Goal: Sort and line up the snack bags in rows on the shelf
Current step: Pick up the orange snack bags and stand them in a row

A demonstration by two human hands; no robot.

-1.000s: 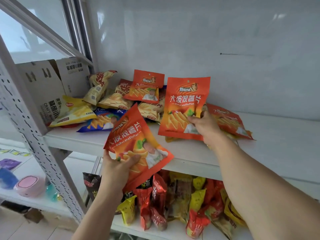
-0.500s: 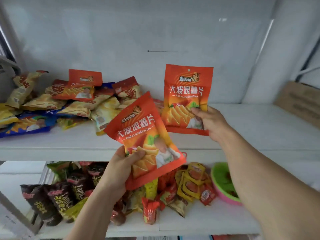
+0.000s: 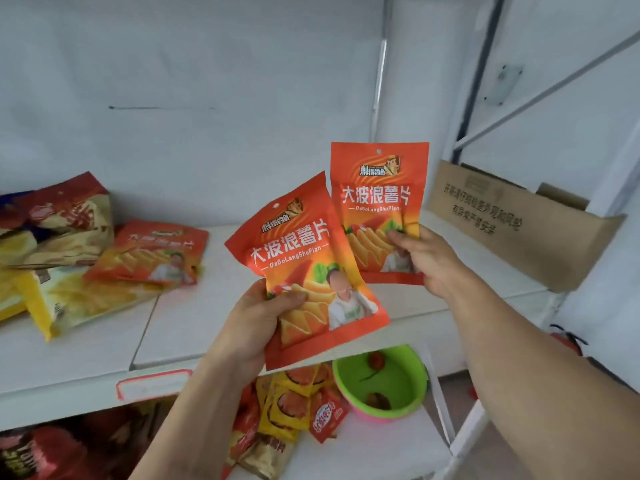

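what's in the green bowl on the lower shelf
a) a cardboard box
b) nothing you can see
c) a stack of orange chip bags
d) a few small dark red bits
d, the green bowl on the lower shelf holds only a few small dark red bits; what they are is unclear.

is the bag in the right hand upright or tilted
Upright. The orange bag held by the right hand has its hang hole on top and level print; the left hand's bag tilts.
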